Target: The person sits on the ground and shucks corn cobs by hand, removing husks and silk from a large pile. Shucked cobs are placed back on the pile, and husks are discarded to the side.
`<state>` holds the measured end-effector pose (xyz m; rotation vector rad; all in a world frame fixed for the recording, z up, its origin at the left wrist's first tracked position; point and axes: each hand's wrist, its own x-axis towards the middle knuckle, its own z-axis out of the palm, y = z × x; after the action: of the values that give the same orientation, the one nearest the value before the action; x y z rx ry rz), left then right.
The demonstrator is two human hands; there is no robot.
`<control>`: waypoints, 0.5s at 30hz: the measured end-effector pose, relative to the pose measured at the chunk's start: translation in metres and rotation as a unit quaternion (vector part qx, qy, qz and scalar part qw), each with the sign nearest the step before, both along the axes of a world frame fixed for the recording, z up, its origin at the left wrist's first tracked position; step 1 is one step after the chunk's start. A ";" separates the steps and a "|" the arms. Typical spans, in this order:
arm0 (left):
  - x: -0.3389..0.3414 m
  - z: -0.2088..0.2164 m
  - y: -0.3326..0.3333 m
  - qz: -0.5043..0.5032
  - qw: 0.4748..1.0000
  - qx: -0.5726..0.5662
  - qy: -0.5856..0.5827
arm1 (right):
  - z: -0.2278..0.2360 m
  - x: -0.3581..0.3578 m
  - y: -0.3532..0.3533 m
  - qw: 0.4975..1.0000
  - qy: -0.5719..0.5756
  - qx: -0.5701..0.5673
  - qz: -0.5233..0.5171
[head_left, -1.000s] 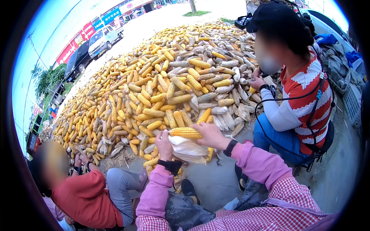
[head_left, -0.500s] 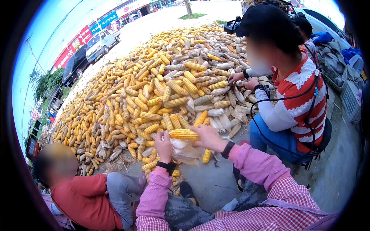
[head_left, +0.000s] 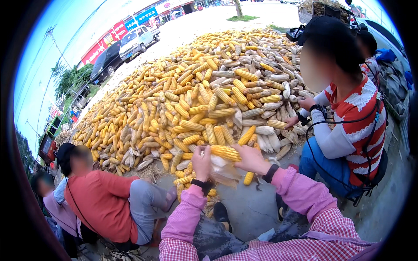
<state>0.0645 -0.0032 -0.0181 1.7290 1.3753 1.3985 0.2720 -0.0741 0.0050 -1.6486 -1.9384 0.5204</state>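
In front of me I hold a yellow ear of corn (head_left: 224, 152) level between both hands, its kernels bare on top. Pale, papery husk (head_left: 223, 168) hangs below it. My left hand (head_left: 201, 164) is closed at the ear's left end, where the husk gathers; the fingers' exact grip is partly hidden. Around the right end, the fingers of my right hand (head_left: 251, 159) are wrapped. Just beyond my hands lies a large heap of corn ears (head_left: 174, 108), mostly husked and yellow.
To my right sits a person in a red-and-white striped top (head_left: 355, 117), hands at the heap. A person in a red top (head_left: 104, 204) sits at my left. Pale unhusked ears (head_left: 272, 141) lie on the heap's right side. Parked vehicles (head_left: 138, 42) stand beyond.
My view has swung left, so the scene sits further right and more of the people at left shows. My hands keep the same ear. The right-hand person's hands have moved apart.
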 end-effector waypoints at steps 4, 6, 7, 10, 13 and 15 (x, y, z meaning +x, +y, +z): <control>-0.004 -0.011 0.002 -0.122 0.984 -0.095 -0.091 | 0.009 -0.002 0.002 0.992 0.104 -0.062 -0.022; 0.003 -0.013 -0.004 -0.194 0.959 -0.173 -0.108 | 0.007 -0.001 0.003 0.982 0.175 -0.072 -0.022; 0.006 -0.014 -0.008 -0.233 0.944 -0.210 -0.104 | 0.003 -0.003 0.004 0.982 0.183 -0.050 -0.010; 0.007 -0.021 -0.011 -0.281 0.902 -0.305 -0.122 | -0.007 -0.009 0.009 0.982 0.186 -0.002 0.022; 0.009 -0.016 -0.016 -0.253 0.876 -0.333 -0.241 | -0.003 -0.013 0.009 0.984 0.172 -0.020 0.046; 0.008 -0.002 -0.018 -0.250 0.874 -0.317 -0.270 | -0.002 -0.015 0.011 0.980 0.188 -0.014 0.062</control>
<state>0.0725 -0.0208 -0.0202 1.0329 0.8424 0.8862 0.2572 -0.0633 0.0029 -1.3343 -1.7613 0.8444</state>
